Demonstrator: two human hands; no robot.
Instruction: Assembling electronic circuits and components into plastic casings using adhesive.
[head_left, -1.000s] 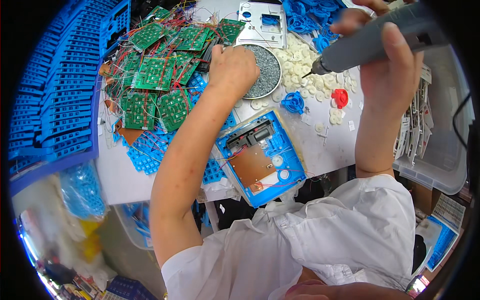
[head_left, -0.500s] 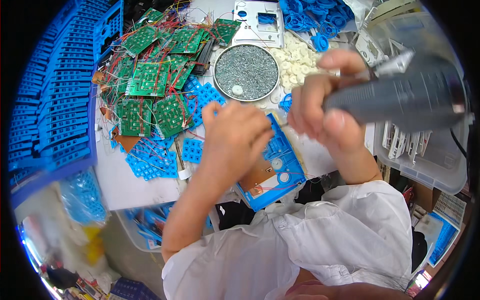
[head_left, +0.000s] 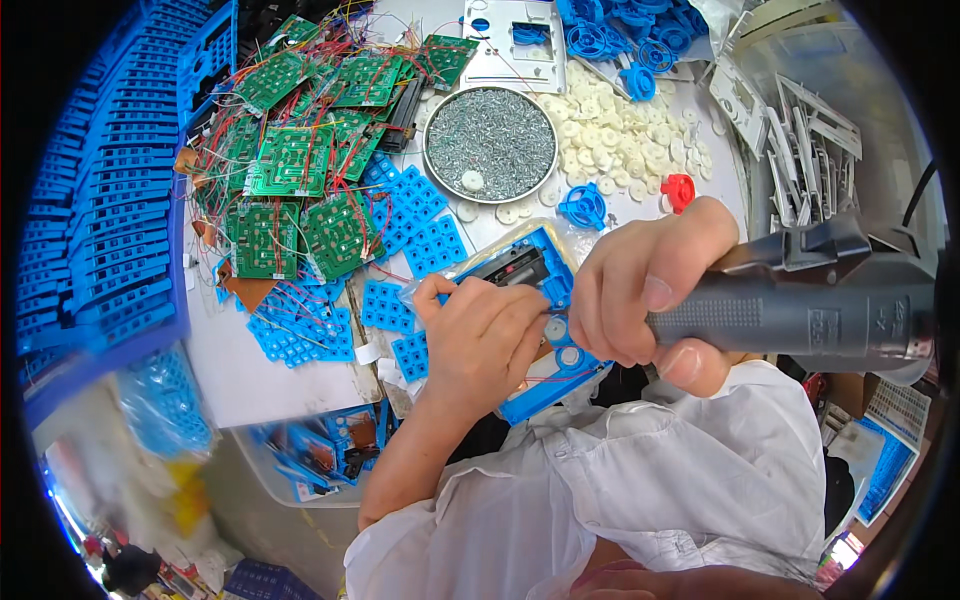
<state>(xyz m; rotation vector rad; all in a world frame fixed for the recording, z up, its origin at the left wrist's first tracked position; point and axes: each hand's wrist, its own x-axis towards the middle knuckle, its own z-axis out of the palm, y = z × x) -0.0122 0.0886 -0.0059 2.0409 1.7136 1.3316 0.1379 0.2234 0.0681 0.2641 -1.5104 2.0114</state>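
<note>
On the left stood rows of blue plastic frames [head_left: 110,190]; right of them, green circuit boards [head_left: 290,160] with tangled wires lay heaped on a white table [head_left: 265,385], blue button pieces [head_left: 412,212] beside them; the person's left hand [head_left: 485,340] was over a blue housing [head_left: 540,399] in the near middle, fingers bent, though whether they pinched anything could not be told; beyond it sat a round dish [head_left: 426,150] of screws [head_left: 490,135], cream discs [head_left: 610,145] to its right; the right hand [head_left: 655,295], at the housing's right side, was wrapped firmly around a grey power tool [head_left: 790,318], its tip hidden; far right, a clear bin [head_left: 890,125] held white panels [head_left: 800,160].
</note>
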